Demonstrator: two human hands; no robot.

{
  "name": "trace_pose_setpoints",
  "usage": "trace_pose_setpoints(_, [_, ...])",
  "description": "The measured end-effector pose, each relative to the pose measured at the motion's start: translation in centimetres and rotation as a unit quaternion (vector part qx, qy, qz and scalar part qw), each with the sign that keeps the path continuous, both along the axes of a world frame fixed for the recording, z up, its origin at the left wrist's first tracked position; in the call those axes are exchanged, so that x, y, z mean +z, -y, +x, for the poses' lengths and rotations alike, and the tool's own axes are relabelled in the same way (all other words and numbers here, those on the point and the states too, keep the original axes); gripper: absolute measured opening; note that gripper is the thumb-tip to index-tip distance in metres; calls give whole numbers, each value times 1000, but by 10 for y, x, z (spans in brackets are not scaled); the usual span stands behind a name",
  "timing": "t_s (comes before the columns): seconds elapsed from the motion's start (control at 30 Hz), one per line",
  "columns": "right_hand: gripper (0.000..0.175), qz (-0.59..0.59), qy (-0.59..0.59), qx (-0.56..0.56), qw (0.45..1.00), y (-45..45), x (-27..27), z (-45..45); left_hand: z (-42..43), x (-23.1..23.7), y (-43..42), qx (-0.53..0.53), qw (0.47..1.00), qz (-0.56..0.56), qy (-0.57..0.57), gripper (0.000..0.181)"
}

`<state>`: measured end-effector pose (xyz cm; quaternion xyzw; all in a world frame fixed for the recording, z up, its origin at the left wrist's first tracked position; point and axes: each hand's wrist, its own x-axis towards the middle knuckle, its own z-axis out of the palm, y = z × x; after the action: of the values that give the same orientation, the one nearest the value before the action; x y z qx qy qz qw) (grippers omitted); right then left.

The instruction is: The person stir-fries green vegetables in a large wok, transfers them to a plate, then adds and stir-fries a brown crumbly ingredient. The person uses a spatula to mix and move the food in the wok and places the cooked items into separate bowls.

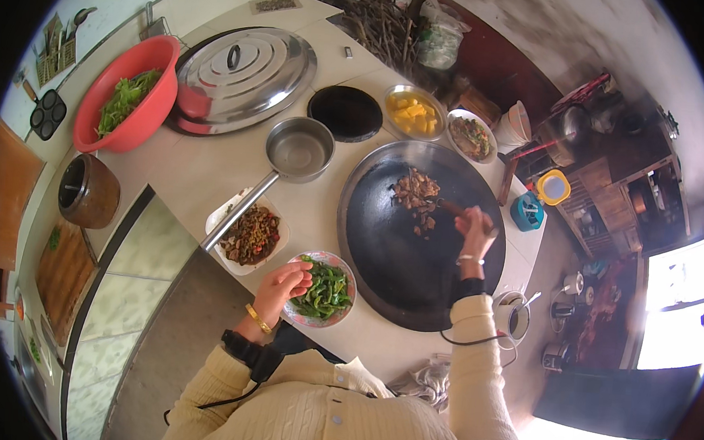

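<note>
My right hand [476, 229] grips the wooden handle of a cooking utensil [449, 206] over a large dark wok [386, 252]; the utensil's head is hard to make out. Browned pieces of food [415, 193] lie in the wok beside its tip. At the left edge of a patterned bowl [352, 301] of green peppers [325, 291], my left hand [284, 285] hovers with loosely curled fingers, holding nothing. A white dish [213, 217] of chopped, sauced food [253, 235] sits just left of that bowl, and the handle of a steel saucepan [300, 150] crosses over it.
Behind the wok stand a metal bowl of yellow chunks [416, 114] and a plate of meat [471, 136]. A large steel lid [246, 74] and a red basin [160, 96] of greens occupy the back left. A mug [510, 317] and teal container [526, 211] are at the right.
</note>
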<state>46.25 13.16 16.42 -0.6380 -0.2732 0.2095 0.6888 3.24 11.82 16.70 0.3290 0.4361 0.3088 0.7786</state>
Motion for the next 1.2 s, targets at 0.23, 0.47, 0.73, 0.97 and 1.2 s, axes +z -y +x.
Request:
trace_pose_setpoints(0.23, [24, -196, -6, -21, 980, 175, -90, -48, 6, 1, -5, -10, 1000, -3, -10, 27])
trace_pose_setpoints(0.47, [17, -142, -52, 2, 989, 113, -84, -48, 23, 4, -11, -45, 999, 16, -8, 28])
trace_pose_setpoints(0.73, [22, -306, 26, 99, 947, 114, 38, 39, 5, -10, -8, -14, 999, 3, -39, 28])
trace_pose_setpoints(0.97, [15, -189, 22, 19, 981, 55, -15, -14, -2, -10, -1, 6, 1000, -1, -24, 27])
trace_pose_setpoints(1.2, [18, -142, 131, 71, 979, -7, 23, 17, -8, -11, -1, 18, 1000, 1, -20, 27])
